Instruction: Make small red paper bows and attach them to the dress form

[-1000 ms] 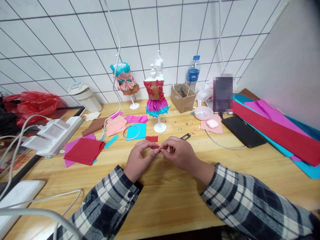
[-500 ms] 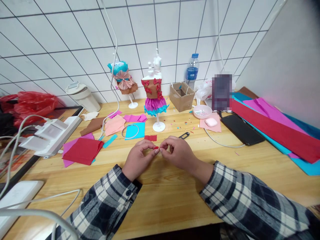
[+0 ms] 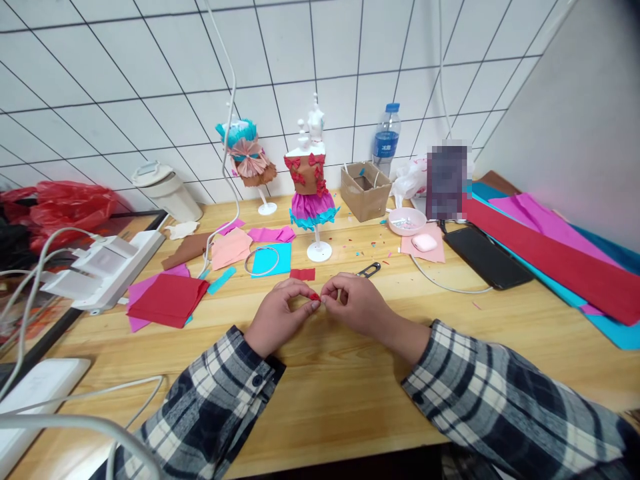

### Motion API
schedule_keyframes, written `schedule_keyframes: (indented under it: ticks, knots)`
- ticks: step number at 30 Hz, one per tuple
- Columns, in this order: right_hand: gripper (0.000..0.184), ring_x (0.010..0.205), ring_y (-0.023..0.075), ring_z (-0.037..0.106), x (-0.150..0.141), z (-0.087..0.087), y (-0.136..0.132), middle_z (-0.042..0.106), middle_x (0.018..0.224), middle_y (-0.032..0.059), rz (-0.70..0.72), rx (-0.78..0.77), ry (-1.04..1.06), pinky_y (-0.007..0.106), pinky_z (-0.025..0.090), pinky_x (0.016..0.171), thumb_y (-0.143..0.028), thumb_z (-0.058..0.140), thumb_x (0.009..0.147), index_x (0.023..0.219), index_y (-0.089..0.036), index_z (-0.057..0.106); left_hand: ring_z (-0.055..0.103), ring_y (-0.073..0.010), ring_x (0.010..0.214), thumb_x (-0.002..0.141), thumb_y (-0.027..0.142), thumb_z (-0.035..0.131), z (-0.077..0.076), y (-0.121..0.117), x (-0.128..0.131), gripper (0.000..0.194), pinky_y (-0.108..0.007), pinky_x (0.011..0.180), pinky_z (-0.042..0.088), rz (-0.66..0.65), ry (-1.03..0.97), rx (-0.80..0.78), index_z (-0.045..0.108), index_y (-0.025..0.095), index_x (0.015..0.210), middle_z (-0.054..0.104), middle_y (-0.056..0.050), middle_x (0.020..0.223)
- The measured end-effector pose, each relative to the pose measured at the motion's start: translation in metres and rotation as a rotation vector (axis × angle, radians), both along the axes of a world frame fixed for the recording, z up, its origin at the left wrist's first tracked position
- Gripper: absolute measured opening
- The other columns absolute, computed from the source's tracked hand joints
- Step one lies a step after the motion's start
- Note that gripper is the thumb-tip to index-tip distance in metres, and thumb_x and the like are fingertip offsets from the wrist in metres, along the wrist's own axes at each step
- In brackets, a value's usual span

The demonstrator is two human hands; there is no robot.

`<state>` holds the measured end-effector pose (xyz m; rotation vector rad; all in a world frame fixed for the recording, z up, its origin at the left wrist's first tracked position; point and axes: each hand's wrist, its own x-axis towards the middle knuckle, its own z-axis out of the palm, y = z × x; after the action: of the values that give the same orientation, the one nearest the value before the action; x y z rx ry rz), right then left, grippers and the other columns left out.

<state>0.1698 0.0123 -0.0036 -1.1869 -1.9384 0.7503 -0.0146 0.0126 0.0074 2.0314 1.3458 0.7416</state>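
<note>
Between thumb and forefinger, my left hand (image 3: pixel 281 313) pinches a small piece of red paper (image 3: pixel 315 297). The tips of my right hand (image 3: pixel 356 303) are pinched together at the right end of this piece; whether they grip it is too small to tell. Just beyond my fingers lies a red paper strip (image 3: pixel 303 274), and a small black-handled tool (image 3: pixel 369 269) sits behind my right hand. A mini dress form (image 3: pixel 307 175) stands further back, wearing a brown top with red paper bows and a magenta skirt edged in turquoise.
A second dressed form (image 3: pixel 250 160) stands behind, left. Paper sheets (image 3: pixel 167 301) and a power strip (image 3: pixel 107 273) lie left. A cardboard box (image 3: pixel 365 197), pink bowl (image 3: pixel 407 221), water bottle (image 3: pixel 387 139), black phone (image 3: pixel 487 258) and long red paper (image 3: pixel 555 260) occupy the right.
Both hands stay in nearly the same place, fingertips close together at the small red paper piece. The view has shifted slightly; nothing else on the table has moved.
</note>
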Motion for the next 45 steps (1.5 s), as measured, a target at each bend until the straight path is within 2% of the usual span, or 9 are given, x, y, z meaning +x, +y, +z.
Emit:
schedule_keyframes:
  ticks: [9, 15, 22, 26, 32, 37, 42, 45]
  knots:
    - [0.003, 0.061, 0.0105, 0.049, 0.001, 0.006, -0.001, 0.06, 0.072, -0.0012, 0.035, 0.02, -0.071, 0.023, 0.035, 0.058, -0.016, 0.062, 0.075, 0.074, -0.018, 0.064, 0.059, -0.0207, 0.089, 0.077, 0.029, 0.061, 0.006, -0.001, 0.0, 0.011, -0.035, 0.085, 0.046, -0.085, 0.008, -0.024, 0.067, 0.02, 0.079, 0.067, -0.005, 0.088]
    - [0.011, 0.061, 0.0108, 0.05, 0.002, 0.007, 0.0, 0.062, 0.075, -0.0002, 0.029, 0.024, 0.009, 0.023, 0.036, 0.057, -0.023, 0.063, 0.078, 0.087, -0.02, 0.069, 0.06, -0.0204, 0.088, 0.077, 0.031, 0.062, 0.005, -0.001, 0.0, 0.013, -0.034, 0.084, 0.046, -0.066, 0.03, -0.03, 0.068, 0.02, 0.08, 0.068, -0.005, 0.088]
    - [0.003, 0.058, 0.0095, 0.048, 0.0, 0.003, -0.001, 0.061, 0.069, -0.0022, 0.029, -0.012, 0.02, 0.022, 0.034, 0.055, -0.021, 0.065, 0.075, 0.072, -0.019, 0.065, 0.06, -0.0195, 0.085, 0.077, 0.033, 0.062, 0.006, -0.002, 0.002, 0.015, -0.033, 0.082, 0.047, -0.074, 0.051, -0.008, 0.07, 0.02, 0.081, 0.067, -0.005, 0.084]
    - [0.004, 0.055, 0.0088, 0.047, -0.001, 0.0, 0.001, 0.059, 0.066, -0.0031, -0.015, -0.06, 0.07, 0.021, 0.035, 0.054, -0.02, 0.062, 0.075, 0.072, -0.018, 0.061, 0.06, -0.019, 0.083, 0.079, 0.034, 0.061, 0.005, -0.002, 0.002, 0.017, -0.032, 0.081, 0.048, -0.07, 0.014, 0.002, 0.07, 0.021, 0.08, 0.068, -0.005, 0.085]
    - [0.003, 0.052, 0.0079, 0.046, -0.003, -0.001, 0.001, 0.057, 0.065, -0.0036, 0.009, -0.122, 0.135, 0.02, 0.036, 0.052, -0.02, 0.059, 0.076, 0.073, -0.018, 0.06, 0.063, -0.019, 0.083, 0.08, 0.035, 0.06, 0.006, -0.002, 0.002, 0.019, -0.033, 0.08, 0.049, -0.007, -0.009, 0.011, 0.071, 0.021, 0.084, 0.069, -0.006, 0.086]
    - [0.005, 0.051, 0.0084, 0.047, -0.004, 0.002, -0.001, 0.055, 0.062, -0.0041, -0.002, -0.211, 0.194, 0.02, 0.037, 0.051, -0.022, 0.058, 0.077, 0.074, -0.018, 0.058, 0.063, -0.0176, 0.077, 0.078, 0.035, 0.063, 0.01, -0.003, 0.003, 0.018, -0.03, 0.075, 0.05, 0.04, -0.085, 0.047, 0.07, 0.019, 0.075, 0.069, -0.005, 0.08]
    - [0.007, 0.05, 0.0079, 0.045, -0.005, 0.004, -0.001, 0.053, 0.061, -0.0047, -0.015, -0.273, 0.231, 0.02, 0.036, 0.049, -0.023, 0.057, 0.077, 0.073, -0.017, 0.057, 0.063, -0.0173, 0.076, 0.078, 0.034, 0.064, 0.011, -0.002, 0.001, 0.017, -0.03, 0.075, 0.05, 0.063, -0.076, 0.066, 0.07, 0.019, 0.075, 0.069, -0.004, 0.078]
    - [0.011, 0.051, 0.0075, 0.047, -0.004, 0.003, -0.001, 0.058, 0.07, -0.0031, 0.005, -0.288, 0.274, 0.02, 0.038, 0.049, -0.024, 0.057, 0.078, 0.085, -0.018, 0.061, 0.064, -0.0173, 0.077, 0.078, 0.035, 0.064, 0.01, -0.001, 0.0, 0.016, -0.03, 0.074, 0.05, 0.049, -0.055, 0.081, 0.071, 0.02, 0.076, 0.069, -0.004, 0.079]
